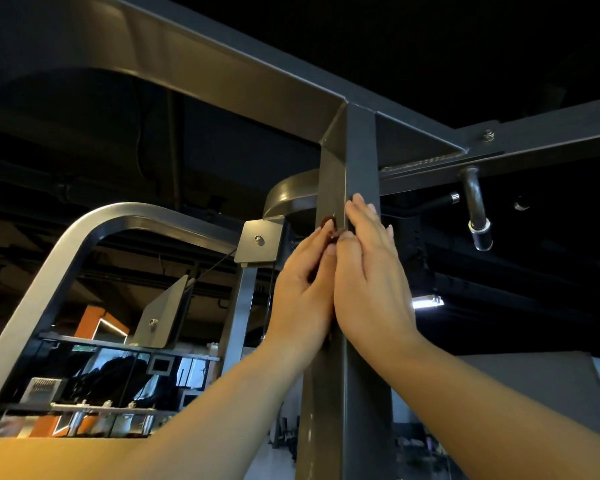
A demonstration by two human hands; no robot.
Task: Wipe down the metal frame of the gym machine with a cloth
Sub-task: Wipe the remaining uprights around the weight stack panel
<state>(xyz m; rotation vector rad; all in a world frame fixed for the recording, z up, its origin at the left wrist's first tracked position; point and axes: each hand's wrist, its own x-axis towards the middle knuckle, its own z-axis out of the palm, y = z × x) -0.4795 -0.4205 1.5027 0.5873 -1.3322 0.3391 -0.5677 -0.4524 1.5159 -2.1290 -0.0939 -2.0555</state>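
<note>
both hands raised on upright post [361,161] of metal frame [222,71], just below its top corner joint. left hand [302,289] curled, pinched small reddish-brown cloth [328,226] against post's front edge; most of cloth hidden. right hand [371,271] lay flat beside it on post face, fingers straight, holding nothing. risks, as judged: small wad could slip from overhead pinch and drop; bare palm could smear metal.

Upright post [359,161]: dark grey painted metal, smooth, satin sheen on its left face.
Curved tube [84,233]: paler grey paint, glossier.
Weld seam [426,163]: rough, beaded.
Peg [474,199]: bare dull steel, scuffed; bright collar [478,224], matt black end cap [483,241].
Cloth [329,224]: reddish-brown, matt, mostly hidden.
</note>
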